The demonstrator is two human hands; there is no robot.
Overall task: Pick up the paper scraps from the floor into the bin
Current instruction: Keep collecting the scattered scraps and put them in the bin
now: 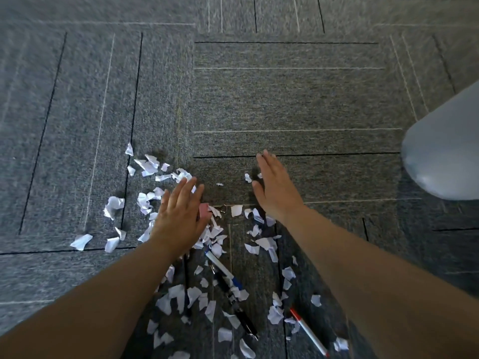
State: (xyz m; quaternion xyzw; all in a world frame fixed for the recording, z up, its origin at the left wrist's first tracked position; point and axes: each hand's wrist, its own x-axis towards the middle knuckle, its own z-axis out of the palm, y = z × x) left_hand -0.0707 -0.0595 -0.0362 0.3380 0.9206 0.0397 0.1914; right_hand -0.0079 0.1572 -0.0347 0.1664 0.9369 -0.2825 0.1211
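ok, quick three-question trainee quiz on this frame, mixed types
1. True or false: the left hand grips a pen.
2. Where does the bin sit in the head view? A) right edge B) left edge C) centre
3. What colour is the small block beside the left hand?

Key: 1 false, its fingers are straight; 2 A; 3 pink.

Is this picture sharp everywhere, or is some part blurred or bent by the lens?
Head view: carpet blurs toward the top and left edges; its tile lines bow from the wide lens; paper scraps mid-frame look crisper, with soft shadows; left hand and right hand slightly smeared.
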